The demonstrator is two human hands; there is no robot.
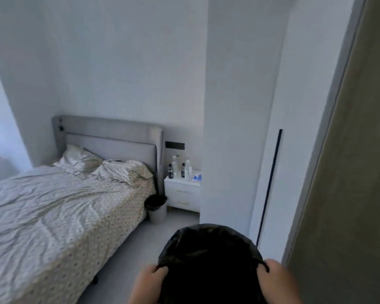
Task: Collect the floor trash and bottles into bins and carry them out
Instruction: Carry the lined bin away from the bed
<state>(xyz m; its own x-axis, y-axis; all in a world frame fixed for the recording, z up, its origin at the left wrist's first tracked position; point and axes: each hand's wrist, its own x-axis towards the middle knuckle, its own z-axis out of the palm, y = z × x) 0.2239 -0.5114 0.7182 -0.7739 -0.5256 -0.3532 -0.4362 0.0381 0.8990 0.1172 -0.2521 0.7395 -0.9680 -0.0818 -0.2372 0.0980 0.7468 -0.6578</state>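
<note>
Clamped on the near rim of the held bin [211,255], one to each side: left grip [150,279] at the left edge, right grip [276,274] at the right edge, fingers curled over the black liner. Holds it low and close to the body, above the floor [162,233], between the bed [53,205] and the white wardrobe [235,161]. Cannot see into it; too dark inside to tell what it carries.

Likely to go wrong from here: pulling the liner off the rim, since seemingly held by the thin plastic edge and not by the bin's wall, then a sag or a spill. Could also knock the bin against the wardrobe corner just ahead on the right, given the narrow passage. Further on, could topple the bottles [174,165] with a clumsy reach at the tabletop [180,183], tall as they are and crowded together. With both grips taken, must set the bin down before picking anything up.

Counted: two bins, the held one and the second bin [157,208] on the floor, just beside the bed and next to the tabletop. Four bottles as far as can be told, two dark and two white; small and blurred, so perhaps one more. Two pillows [123,170]. One bed. No loose trash to be made out on the visible floor.
</note>
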